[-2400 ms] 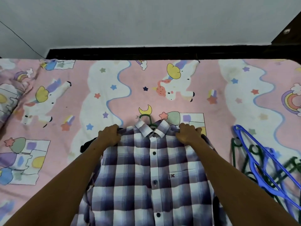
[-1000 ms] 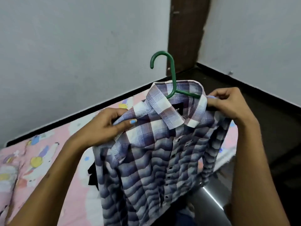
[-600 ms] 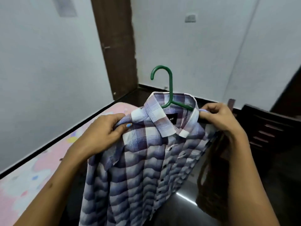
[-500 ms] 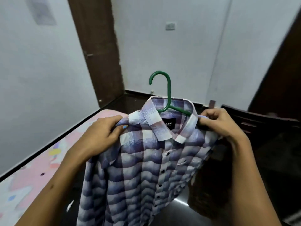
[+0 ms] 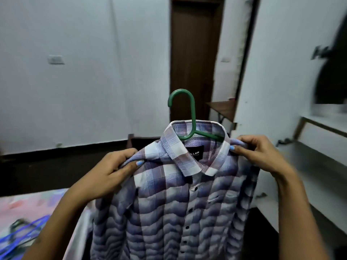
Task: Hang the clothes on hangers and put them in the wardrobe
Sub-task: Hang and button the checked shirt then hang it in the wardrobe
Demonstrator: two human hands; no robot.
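Head view: both hands hold a checked shirt (image 5: 169, 203) up in the air. Left hand (image 5: 110, 173) pinches the shirt's left shoulder, thumb on top; right hand (image 5: 261, 154) pinches its right shoulder. A green hanger (image 5: 191, 117) sits inside the shirt, its hook upright above the collar. Left of the shirt and lower lies the bed (image 5: 24, 207) with a blue hanger (image 5: 20, 235) on it. Beyond the shirt stands a brown door (image 5: 195, 53).
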